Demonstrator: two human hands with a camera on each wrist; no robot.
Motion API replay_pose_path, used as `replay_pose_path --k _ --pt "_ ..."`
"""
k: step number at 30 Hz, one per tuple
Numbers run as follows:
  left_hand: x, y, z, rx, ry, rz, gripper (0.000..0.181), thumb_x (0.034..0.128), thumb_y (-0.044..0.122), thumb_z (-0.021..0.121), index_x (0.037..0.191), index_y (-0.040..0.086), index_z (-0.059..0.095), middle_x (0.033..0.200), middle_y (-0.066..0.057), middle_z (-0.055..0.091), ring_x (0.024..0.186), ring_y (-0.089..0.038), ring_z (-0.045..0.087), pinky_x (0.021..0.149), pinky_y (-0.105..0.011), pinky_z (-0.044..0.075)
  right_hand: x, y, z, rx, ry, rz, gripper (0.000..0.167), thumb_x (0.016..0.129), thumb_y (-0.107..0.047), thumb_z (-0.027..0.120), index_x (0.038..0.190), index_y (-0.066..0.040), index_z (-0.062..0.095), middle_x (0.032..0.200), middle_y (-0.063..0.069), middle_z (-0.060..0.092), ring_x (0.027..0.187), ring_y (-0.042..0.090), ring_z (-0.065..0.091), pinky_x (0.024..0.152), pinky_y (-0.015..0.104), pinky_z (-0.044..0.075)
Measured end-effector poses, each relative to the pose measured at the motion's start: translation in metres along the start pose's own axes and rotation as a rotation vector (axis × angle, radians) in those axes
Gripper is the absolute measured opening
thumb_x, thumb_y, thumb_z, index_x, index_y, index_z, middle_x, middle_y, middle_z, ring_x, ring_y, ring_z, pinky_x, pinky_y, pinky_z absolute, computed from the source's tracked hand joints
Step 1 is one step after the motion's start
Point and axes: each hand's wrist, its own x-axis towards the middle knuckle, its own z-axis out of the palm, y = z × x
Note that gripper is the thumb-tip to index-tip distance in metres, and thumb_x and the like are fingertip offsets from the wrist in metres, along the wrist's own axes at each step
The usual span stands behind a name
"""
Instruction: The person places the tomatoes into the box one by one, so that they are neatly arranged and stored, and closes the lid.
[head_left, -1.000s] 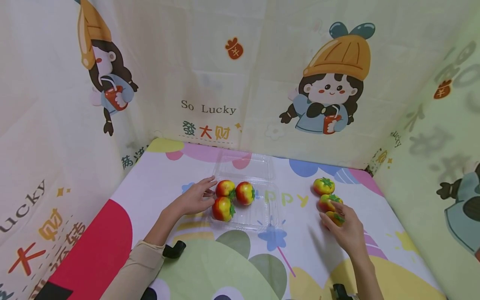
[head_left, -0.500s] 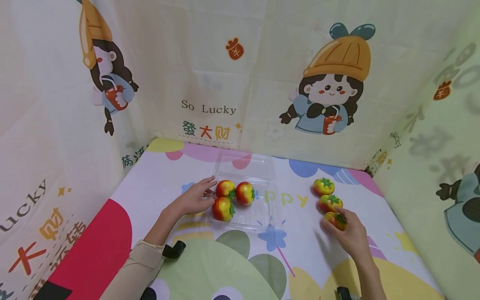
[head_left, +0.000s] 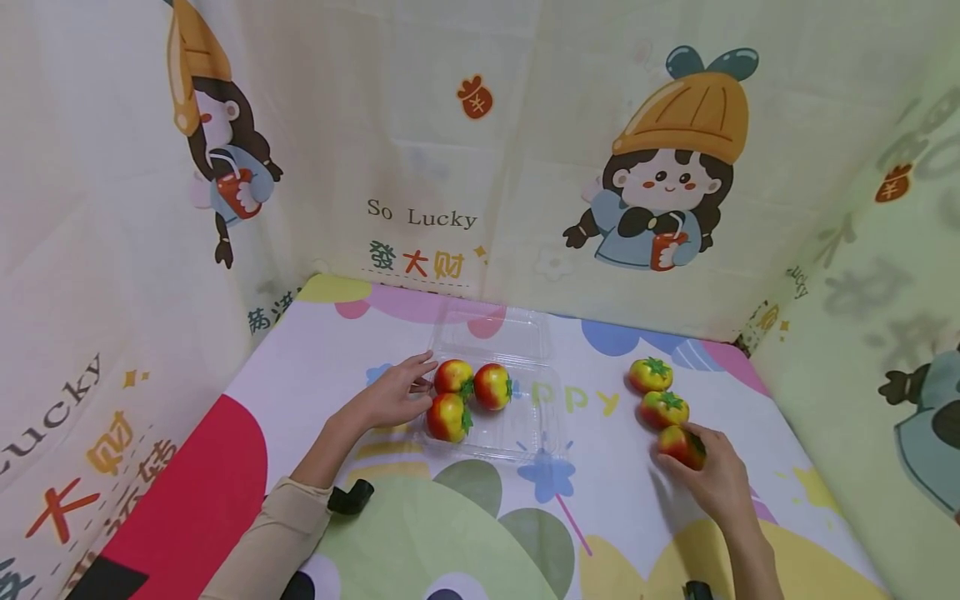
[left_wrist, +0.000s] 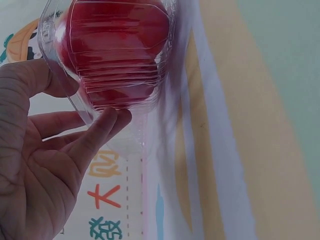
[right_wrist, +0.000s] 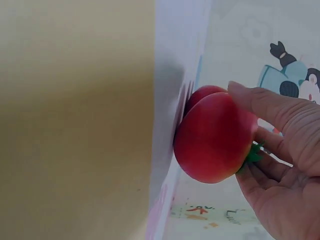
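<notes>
At the left edge of a clear plastic clamshell box (head_left: 517,429), my left hand (head_left: 393,396) rests with fingers fairly straight. In the left wrist view its fingertips (left_wrist: 112,116) touch the box's ribbed side. Three red-and-yellow toy fruits with green leafy tops sit in the box's left half: a rear-left fruit (head_left: 453,377), a front-left fruit (head_left: 447,417) and a right fruit (head_left: 492,387). On the right, my right hand (head_left: 716,471) grips a similar toy fruit (head_left: 681,447) between thumb and fingers. The right wrist view shows this fruit (right_wrist: 215,140) with its green top toward the palm.
Two more toy fruits, a far one (head_left: 650,375) and a nearer one (head_left: 663,409), lie in a row beyond my right hand. The box's lid (head_left: 491,332) lies folded back behind it. A printed cloth (head_left: 630,500) covers the table, with fabric walls (head_left: 525,167) around.
My right hand has taken hold of the nearest fruit of the right row and drawn it slightly right and toward me. My left hand stays at the box.
</notes>
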Motion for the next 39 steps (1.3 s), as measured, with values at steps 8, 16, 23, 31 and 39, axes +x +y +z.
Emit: replay_pose_path --k 8,16,23,31,39 --pt "0.0 0.0 -0.001 0.004 0.003 0.009 0.063 0.0923 0.011 0.057 0.151 -0.008 0.042 0.163 -0.024 0.031 0.12 -0.032 0.066 0.102 -0.048 0.053 0.001 0.002 -0.001 -0.002 -0.009 0.017 0.07 0.085 -0.016 0.082 0.139 0.012 0.048 0.135 0.036 0.045 0.124 0.054 0.042 0.106 0.072 0.036" --pt "0.0 0.001 -0.001 0.014 -0.003 0.002 0.064 0.092 0.012 0.057 0.151 -0.008 0.042 0.163 -0.024 0.031 0.12 -0.033 0.066 0.102 -0.047 0.053 0.001 0.004 0.001 -0.017 0.022 -0.01 0.067 0.083 -0.013 0.082 0.137 0.012 0.051 0.132 0.036 0.047 0.121 0.055 0.045 0.104 0.073 0.038" --pt "0.001 0.0 -0.001 0.017 0.002 0.01 0.064 0.0917 0.011 0.057 0.151 -0.009 0.043 0.163 -0.025 0.031 0.12 -0.032 0.066 0.102 -0.047 0.053 0.001 0.004 0.002 -0.023 0.033 -0.023 0.066 0.083 -0.013 0.083 0.136 0.012 0.051 0.13 0.036 0.048 0.119 0.055 0.046 0.103 0.072 0.039" --pt "0.001 0.0 -0.001 -0.003 0.0 0.008 0.064 0.092 0.01 0.057 0.151 -0.008 0.042 0.163 -0.025 0.03 0.12 -0.032 0.066 0.102 -0.047 0.053 0.0 -0.004 0.003 -0.017 0.051 -0.061 0.067 0.084 -0.016 0.083 0.136 0.012 0.052 0.13 0.036 0.05 0.12 0.053 0.048 0.103 0.071 0.041" --pt "0.001 0.0 -0.001 -0.001 -0.001 0.018 0.063 0.0923 0.011 0.057 0.151 -0.008 0.042 0.163 -0.025 0.03 0.12 -0.032 0.066 0.102 -0.047 0.053 0.001 -0.018 0.004 -0.001 0.099 -0.107 0.065 0.082 -0.013 0.085 0.134 0.01 0.054 0.127 0.034 0.052 0.118 0.052 0.051 0.1 0.07 0.044"
